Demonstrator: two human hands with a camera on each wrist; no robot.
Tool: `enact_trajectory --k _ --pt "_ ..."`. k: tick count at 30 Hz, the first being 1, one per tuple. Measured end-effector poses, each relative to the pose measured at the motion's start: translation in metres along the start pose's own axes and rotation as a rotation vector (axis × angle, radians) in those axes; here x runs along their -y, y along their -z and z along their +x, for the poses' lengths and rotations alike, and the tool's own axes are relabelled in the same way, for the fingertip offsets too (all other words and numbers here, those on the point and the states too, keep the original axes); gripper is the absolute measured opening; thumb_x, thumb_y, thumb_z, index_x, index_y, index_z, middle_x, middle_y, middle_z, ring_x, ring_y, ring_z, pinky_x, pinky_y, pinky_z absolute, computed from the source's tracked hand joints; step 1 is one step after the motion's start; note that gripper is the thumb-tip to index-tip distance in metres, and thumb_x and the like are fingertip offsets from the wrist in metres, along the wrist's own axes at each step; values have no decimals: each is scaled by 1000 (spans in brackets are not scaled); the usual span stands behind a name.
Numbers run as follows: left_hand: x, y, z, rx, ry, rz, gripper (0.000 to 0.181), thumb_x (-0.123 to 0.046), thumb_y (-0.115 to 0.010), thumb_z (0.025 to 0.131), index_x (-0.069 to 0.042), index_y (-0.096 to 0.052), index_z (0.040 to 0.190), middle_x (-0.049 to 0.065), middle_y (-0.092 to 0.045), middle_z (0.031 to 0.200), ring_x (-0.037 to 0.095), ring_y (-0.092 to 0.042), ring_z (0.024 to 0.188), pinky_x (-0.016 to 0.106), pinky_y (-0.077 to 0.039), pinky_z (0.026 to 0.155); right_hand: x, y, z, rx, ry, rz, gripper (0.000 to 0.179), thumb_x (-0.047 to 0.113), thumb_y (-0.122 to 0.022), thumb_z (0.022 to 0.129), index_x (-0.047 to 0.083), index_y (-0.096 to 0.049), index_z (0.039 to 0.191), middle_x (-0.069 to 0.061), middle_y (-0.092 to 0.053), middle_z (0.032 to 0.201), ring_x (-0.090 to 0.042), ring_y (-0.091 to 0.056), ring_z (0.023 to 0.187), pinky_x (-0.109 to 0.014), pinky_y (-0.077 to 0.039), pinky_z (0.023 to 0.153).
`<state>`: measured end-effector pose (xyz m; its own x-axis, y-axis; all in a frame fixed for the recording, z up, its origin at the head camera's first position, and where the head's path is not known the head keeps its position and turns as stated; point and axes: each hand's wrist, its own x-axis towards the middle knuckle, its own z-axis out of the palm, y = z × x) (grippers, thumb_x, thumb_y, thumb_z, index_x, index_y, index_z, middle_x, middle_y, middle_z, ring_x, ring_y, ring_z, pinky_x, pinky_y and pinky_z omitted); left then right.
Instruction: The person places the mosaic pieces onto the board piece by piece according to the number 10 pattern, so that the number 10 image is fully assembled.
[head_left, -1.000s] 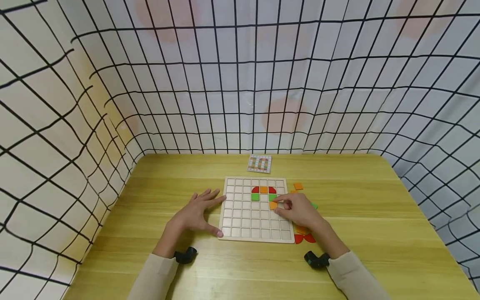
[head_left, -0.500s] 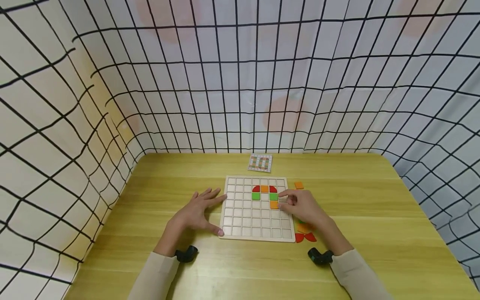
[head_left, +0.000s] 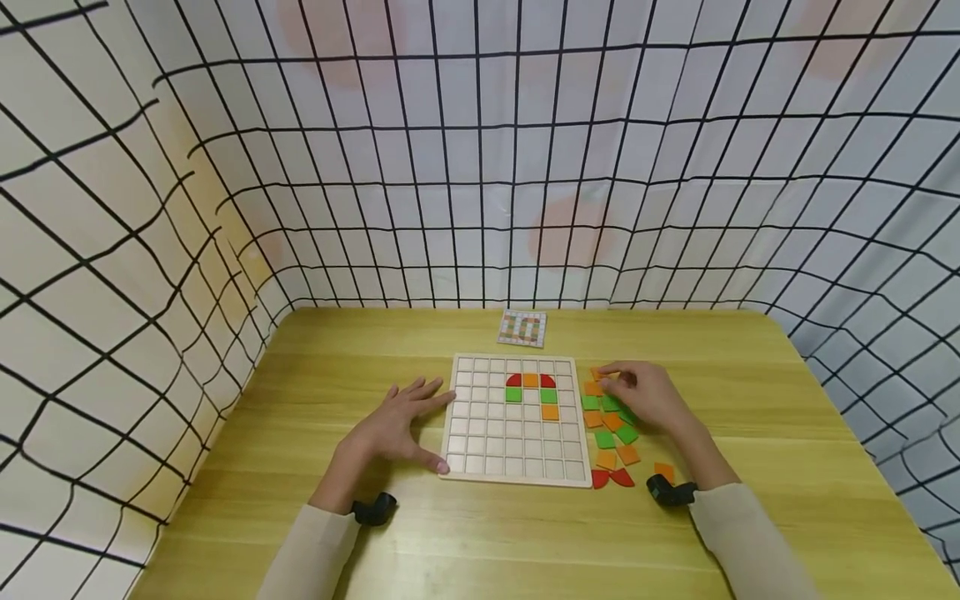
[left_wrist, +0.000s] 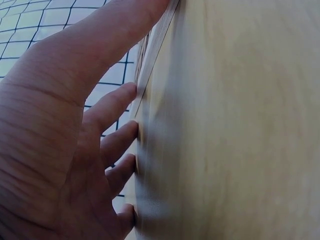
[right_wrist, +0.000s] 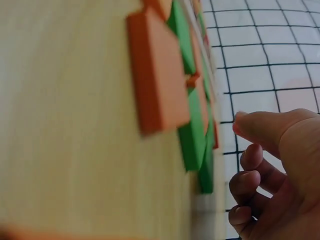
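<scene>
A cream grid board (head_left: pixel 480 442) lies on the table. On it, an orange square tile (head_left: pixel 531 380) sits between two red rounded tiles, with green tiles below and another orange tile (head_left: pixel 550 412) under the right green one. My left hand (head_left: pixel 396 425) lies spread at the board's left side, thumb at the near corner and forefinger at the edge. My right hand (head_left: pixel 651 396) is beyond the right edge, thumb and forefinger apart beside an orange tile (head_left: pixel 596 374). In the right wrist view its thumb (right_wrist: pixel 260 127) stretches out, the other visible fingers are bent, and no tile shows between them.
Several loose orange and green square tiles (head_left: pixel 605 439) lie along the board's right side, with red rounded tiles (head_left: pixel 622 477) at the near end. A lone orange tile (head_left: pixel 663 472) lies near the right wrist. A small patterned card (head_left: pixel 522 328) lies behind the board.
My right hand has left the orange tile under the right green one on the board and moved right and away, to the loose tiles. The left hand stays at the board's edge.
</scene>
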<state>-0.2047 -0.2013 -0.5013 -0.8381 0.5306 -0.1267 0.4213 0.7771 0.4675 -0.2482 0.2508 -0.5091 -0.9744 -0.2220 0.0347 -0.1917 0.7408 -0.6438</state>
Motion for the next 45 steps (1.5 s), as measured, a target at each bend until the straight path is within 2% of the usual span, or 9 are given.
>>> enact_trajectory --k 5,7,14,18,22,26,30,45 --pt "2 -3 0 -4 -2 -3 118 -75 -86 62 -32 -37 161 4 -21 173 35 -10 161 67 -3 126 -8 2 0 32 11 -18 31 27 -66 102 9 -74 126 -6 -71 97 -17 -51 76 -28 -42 65" --pt "2 -3 0 -5 -1 -2 118 -75 -86 62 -32 -38 161 4 -21 173 35 -10 161 67 -4 126 -10 2 1 36 4 -34 30 27 -66 102 10 -75 126 -6 -71 99 -17 -51 77 -29 -42 67" --pt "1 -2 0 -2 5 0 118 -76 -85 61 -32 -38 161 2 -21 173 35 -10 161 67 -4 127 -24 7 3 8 15 -53 31 28 -68 101 10 -74 125 -2 -63 83 -17 -50 73 -29 -41 65" --pt "0 -2 1 -2 4 0 119 -76 -85 61 -32 -37 161 2 -21 173 34 -10 161 67 -4 127 -32 11 4 14 49 -36 39 31 -72 98 9 -71 130 -3 -58 87 -20 -48 78 -31 -40 70" --pt "1 -2 1 -10 -7 -6 119 -75 -86 61 -31 -39 160 4 -22 172 35 -11 161 67 -4 126 -38 15 9 59 56 -9 49 37 -74 96 9 -66 137 -4 -57 96 -21 -47 86 -34 -39 73" --pt "2 -2 1 -14 -13 -7 119 -75 -86 61 -31 -38 160 5 -23 172 34 -11 161 67 -4 126 -43 15 16 94 42 -14 54 42 -74 95 12 -65 139 -3 -56 92 -21 -47 85 -36 -38 75" --pt "3 -3 0 -12 -12 -7 119 -75 -86 62 -31 -38 161 5 -22 172 34 -11 161 67 -4 127 -46 15 20 99 35 -42 53 44 -74 95 12 -68 136 -3 -55 88 -21 -47 85 -37 -37 75" --pt "2 -2 0 -16 -12 -15 118 -75 -86 62 -31 -38 161 4 -21 173 33 -10 161 67 -3 127 -42 16 18 76 -4 14 40 38 -77 94 12 -75 124 -2 -61 88 -21 -51 81 -32 -41 71"
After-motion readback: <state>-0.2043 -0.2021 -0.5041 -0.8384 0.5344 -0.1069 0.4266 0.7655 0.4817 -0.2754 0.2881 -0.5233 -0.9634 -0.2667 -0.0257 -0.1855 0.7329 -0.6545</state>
